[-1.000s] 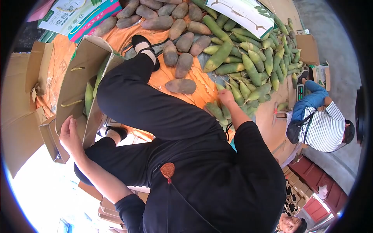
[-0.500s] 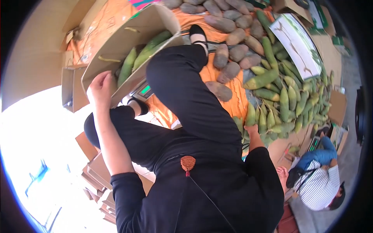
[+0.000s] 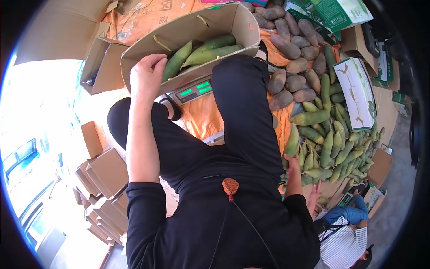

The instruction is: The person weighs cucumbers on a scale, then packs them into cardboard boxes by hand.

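Observation:
My left hand [image 3: 145, 77] is closed at the near rim of an open cardboard box [image 3: 190, 74], its fingertips bent over the edge. Inside the box lie several green radishes [image 3: 210, 54], and yellow cord handles show on its walls. Beneath the box, a scale [image 3: 191, 93] shows lit green digits. On the other side, my right hand [image 3: 292, 162] grips the lower end of a green radish [image 3: 291, 141], held tip up at the edge of a heap of green radishes [image 3: 340, 141]. My palm and some fingers are hidden from view.
Brownish-purple oblong root vegetables [image 3: 298, 67] lie on an orange sheet [image 3: 201, 119]. A white printed carton [image 3: 356, 92] rests beside the heap. Folded cardboard boxes [image 3: 105, 175] stack at the left. Another person's hand [image 3: 314, 193] reaches near the heap; a person in stripes [image 3: 342, 242] sits lower right.
The view has shifted, so the box sits farther right and more of the scale shows. My right hand now has a green radish upright in its fingers. My left hand stays at the box rim.

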### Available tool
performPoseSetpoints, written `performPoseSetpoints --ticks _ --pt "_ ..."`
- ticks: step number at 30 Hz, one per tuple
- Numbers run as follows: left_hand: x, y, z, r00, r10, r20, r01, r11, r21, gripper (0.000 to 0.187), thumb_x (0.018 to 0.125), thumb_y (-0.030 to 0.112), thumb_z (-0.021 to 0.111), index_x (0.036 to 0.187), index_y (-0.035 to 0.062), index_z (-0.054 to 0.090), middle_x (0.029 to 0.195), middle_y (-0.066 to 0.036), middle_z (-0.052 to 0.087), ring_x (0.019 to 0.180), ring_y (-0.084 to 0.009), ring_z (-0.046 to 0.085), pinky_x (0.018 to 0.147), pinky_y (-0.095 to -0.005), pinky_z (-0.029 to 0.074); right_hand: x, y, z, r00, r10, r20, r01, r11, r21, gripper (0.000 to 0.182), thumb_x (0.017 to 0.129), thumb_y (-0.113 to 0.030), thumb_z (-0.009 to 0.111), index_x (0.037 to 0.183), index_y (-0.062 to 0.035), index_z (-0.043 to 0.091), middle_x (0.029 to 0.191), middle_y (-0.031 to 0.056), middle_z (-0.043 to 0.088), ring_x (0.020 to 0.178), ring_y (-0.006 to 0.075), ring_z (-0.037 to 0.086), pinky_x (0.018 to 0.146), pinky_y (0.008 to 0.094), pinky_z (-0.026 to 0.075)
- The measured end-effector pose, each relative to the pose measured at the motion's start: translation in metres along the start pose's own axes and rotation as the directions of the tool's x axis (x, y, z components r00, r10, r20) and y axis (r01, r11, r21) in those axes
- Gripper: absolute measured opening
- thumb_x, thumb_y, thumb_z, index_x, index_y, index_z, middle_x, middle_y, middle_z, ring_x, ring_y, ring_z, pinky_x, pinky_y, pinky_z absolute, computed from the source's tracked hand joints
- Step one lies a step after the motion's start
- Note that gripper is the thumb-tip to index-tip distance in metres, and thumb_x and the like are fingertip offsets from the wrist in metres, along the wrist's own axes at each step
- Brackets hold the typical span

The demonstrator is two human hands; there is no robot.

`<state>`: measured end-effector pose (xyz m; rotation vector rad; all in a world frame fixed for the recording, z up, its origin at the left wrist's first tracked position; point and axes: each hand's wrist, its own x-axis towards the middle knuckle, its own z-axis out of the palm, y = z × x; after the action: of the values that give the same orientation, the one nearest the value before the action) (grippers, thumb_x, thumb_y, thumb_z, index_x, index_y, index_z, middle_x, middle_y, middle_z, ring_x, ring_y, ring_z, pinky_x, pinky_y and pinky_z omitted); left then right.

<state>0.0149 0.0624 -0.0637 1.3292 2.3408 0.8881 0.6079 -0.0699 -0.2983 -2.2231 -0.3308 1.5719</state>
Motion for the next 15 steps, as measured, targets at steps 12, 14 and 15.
performPoseSetpoints --ticks 12,14,15 --pt "-0.011 0.016 -0.009 0.947 -0.047 0.317 -0.012 0.983 0.183 0.021 0.082 0.022 0.06 0.092 0.0054 0.07 0.089 -0.016 0.066 0.085 -0.033 0.063 0.077 -0.0389 0.049 -0.124 -0.3 0.147 0.303 -0.903 0.306 0.909 0.177 -0.378 0.069 0.061 -0.004 0.074 0.126 -0.0054 0.048 0.115 0.0126 0.055 0.114 0.0308 0.048 0.098 0.0391 0.037" --pt "-0.013 0.017 -0.011 0.925 -0.046 0.378 -0.041 0.975 0.217 0.024 0.082 0.024 0.059 0.09 0.0048 0.07 0.087 -0.017 0.066 0.087 -0.0347 0.062 0.078 -0.0404 0.048 -0.167 -0.34 0.184 0.115 -0.908 0.403 0.946 -0.024 -0.324 0.068 0.06 -0.006 0.074 0.123 -0.0072 0.051 0.116 0.0126 0.055 0.114 0.0338 0.046 0.1 0.0404 0.035" --pt "-0.012 0.017 -0.013 0.925 -0.042 0.377 -0.043 0.976 0.215 0.024 0.082 0.024 0.059 0.09 0.0048 0.07 0.087 -0.017 0.066 0.087 -0.0347 0.062 0.078 -0.0404 0.048 -0.184 -0.355 0.202 0.043 -0.887 0.459 0.952 -0.103 -0.289 0.066 0.06 -0.006 0.073 0.122 -0.0083 0.052 0.116 0.0123 0.055 0.112 0.0344 0.046 0.099 0.0403 0.036"
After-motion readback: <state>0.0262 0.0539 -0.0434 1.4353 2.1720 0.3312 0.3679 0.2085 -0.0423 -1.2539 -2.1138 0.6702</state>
